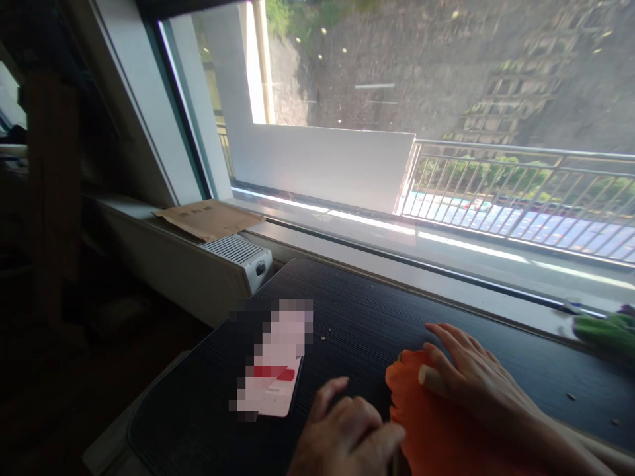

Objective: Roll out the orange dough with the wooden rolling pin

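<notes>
An orange sheet with a wavy edge [421, 423], cloth or paper, lies on the dark table at the lower right. Across its upper part rests my right hand [461, 370], palm down, with fingers stretched out and thumb on the sheet. At the sheet's left edge is my left hand [347, 436]. Its index finger is bent and points forward, the other fingers are curled, and the thumb reaches the sheet's edge. What lies under those curled fingers is hidden. Left of my left hand lies a phone [278, 396] with a lit, partly blurred-out screen.
The dark table [198, 396] stands against a window sill [337, 244]. Beyond its left edge, a brown paper envelope [208, 219] lies on a white heater-like unit [258, 268]. Something green and purple [605, 330] sits at the right by the window. Small crumbs dot the tabletop.
</notes>
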{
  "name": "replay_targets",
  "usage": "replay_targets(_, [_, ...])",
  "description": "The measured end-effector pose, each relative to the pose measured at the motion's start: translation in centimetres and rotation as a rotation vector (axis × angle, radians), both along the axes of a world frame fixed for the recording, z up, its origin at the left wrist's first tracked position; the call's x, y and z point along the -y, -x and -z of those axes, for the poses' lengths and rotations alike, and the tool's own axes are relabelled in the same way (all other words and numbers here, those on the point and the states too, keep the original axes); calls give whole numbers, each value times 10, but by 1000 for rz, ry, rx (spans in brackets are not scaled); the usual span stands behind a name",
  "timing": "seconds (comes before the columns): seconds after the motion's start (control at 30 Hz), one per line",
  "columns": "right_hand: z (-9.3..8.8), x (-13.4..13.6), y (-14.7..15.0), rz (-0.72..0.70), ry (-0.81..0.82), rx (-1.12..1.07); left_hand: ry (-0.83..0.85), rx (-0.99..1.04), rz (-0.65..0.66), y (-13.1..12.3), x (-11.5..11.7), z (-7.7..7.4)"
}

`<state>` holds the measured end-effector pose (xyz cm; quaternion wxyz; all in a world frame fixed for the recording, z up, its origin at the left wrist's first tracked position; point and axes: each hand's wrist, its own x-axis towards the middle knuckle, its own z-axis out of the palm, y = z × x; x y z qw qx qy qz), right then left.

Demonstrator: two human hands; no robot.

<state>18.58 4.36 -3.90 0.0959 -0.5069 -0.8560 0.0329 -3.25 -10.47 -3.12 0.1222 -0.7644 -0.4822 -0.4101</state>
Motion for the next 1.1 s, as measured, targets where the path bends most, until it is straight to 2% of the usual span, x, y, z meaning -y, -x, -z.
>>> replay_targets(0.03, [1, 1, 0, 23, 4, -14, 23, -16, -41, 18, 1, -13])
replay_targets(0.13, [0, 2, 3, 94, 39, -47, 40, -76, -336, 82, -6, -41])
replay_targets(0.23, [-3, 2, 5, 112, 59, -64, 233, -191, -625, 131, -24, -48])
replay_targets(0.33, [-6, 2, 5, 115, 64, -67, 451, -294, -655, 150, -43, -44])
replay_targets(0.47, [-6, 1, 5, 115, 75, -59, 539, -357, -612, 145, -55, -39])
replay_targets(0.6, [-4, 0, 3, 112, 75, -59, 582, -373, -592, 143, -55, -37])
replay_targets(0.7, [-2, 1, 1, 121, 65, -62, 576, -366, -590, 148, -44, -38])
replay_targets(0.8, [1, -1, 0, 108, 35, -85, 493, -325, -588, 146, -24, -43])
replay_targets(0.9, [5, -3, -3, 76, -23, -106, 333, -236, -538, 119, -2, -43])
replay_targets(0.93, [6, -3, -4, 55, -40, -100, 285, -205, -473, 104, 4, -40])
replay_targets(1.03, [6, 1, -8, -14, -96, -59, 193, -188, -167, 52, 12, -25])
replay_targets(1.1, [4, 4, -9, -50, -152, -28, 24, -228, 0, 22, 10, -12])
